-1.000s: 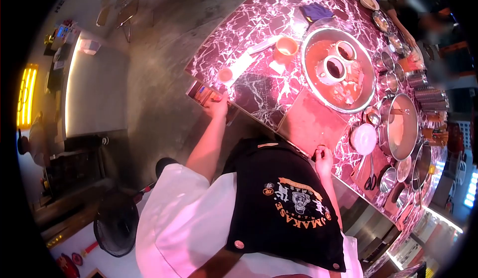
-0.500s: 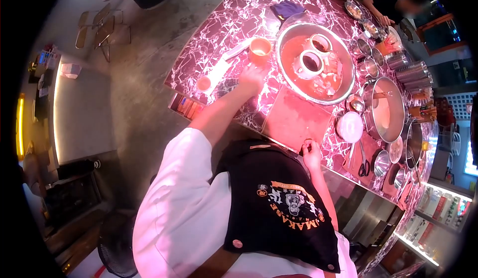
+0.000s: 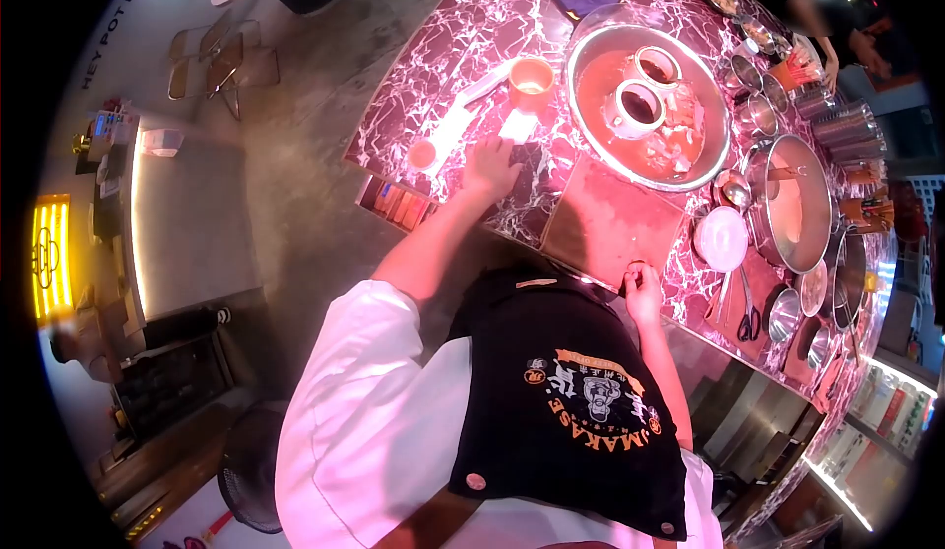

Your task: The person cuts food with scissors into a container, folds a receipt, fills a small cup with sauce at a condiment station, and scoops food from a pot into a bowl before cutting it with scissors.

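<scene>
Left hand (image 3: 489, 167) has drawn back from the orange cup (image 3: 532, 84), grip spread. On the surface (image 3: 425, 87), the board (image 3: 610, 224) looks stiff, heavy; lift by opposite edges. Right hand (image 3: 642, 285) curls at its near edge; its hold I cannot tell.

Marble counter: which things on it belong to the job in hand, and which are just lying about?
Probably in use, judged by nearness:
cutting board, right hand at its near edge
orange cup, beyond the left hand

Seemingly just lying about:
scissors
purple cloth
pale round dish
</scene>
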Demonstrator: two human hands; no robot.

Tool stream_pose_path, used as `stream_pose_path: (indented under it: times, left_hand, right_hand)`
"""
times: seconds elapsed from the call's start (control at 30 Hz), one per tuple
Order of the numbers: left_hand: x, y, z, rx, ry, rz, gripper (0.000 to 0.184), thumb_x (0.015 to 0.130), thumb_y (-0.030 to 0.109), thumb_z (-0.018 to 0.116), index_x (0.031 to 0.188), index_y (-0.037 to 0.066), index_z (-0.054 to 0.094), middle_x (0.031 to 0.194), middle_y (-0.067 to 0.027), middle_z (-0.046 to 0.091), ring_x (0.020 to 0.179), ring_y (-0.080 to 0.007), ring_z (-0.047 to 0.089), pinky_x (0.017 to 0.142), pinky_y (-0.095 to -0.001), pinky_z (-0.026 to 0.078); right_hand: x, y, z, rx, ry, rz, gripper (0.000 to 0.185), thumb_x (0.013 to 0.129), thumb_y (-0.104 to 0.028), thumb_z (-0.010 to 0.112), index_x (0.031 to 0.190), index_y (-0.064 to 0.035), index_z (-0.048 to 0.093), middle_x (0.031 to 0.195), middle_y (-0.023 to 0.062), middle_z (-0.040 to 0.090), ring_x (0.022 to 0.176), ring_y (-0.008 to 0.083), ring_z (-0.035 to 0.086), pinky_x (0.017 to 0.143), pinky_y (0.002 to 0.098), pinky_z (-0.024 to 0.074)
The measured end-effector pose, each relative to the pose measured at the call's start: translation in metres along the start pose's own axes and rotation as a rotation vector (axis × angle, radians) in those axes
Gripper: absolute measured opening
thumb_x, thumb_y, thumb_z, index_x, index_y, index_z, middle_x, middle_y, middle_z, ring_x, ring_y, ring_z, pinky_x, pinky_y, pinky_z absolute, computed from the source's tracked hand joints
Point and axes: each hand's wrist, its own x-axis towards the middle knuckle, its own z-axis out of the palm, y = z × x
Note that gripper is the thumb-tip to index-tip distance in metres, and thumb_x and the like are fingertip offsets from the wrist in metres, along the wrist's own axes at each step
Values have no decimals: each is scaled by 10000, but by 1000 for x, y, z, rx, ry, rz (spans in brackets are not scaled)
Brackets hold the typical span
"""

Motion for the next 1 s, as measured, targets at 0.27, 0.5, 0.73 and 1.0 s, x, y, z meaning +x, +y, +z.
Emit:
stream_pose_path:
  times: [0.27,0.5,0.73,1.0]
  left_hand:
    - [-12,4,4,39,-42,-51,523,882,412,578,1290,98,488,1267,-105,477,1204,-280,432,1004,-445,380]
    - [-20,5,11,13,2,-53,563,870,440,581,1311,96,515,1319,-115,475,1242,-293,423,1032,-441,368]
    - [-22,10,4,33,-38,-73,584,874,464,569,1330,105,505,1359,-117,457,1270,-290,409,1055,-441,351]
    - [-21,13,6,9,-63,-94,575,883,466,560,1331,112,488,1351,-95,430,1295,-267,362,1053,-447,321]
  right_hand:
    - [1,-2,-2,7,-14,34,104,838,-68,643,937,-60,614,835,92,567,753,230,576,704,345,486]
    - [2,2,0,22,-5,35,102,837,-74,642,934,-57,618,841,96,575,754,228,583,716,344,488]
    - [2,-3,-1,4,-13,57,94,838,-79,642,927,-59,618,843,97,581,753,232,587,725,347,487]
    - [0,0,1,-1,1,57,96,839,-83,644,926,-56,615,840,101,579,762,247,587,726,355,487]
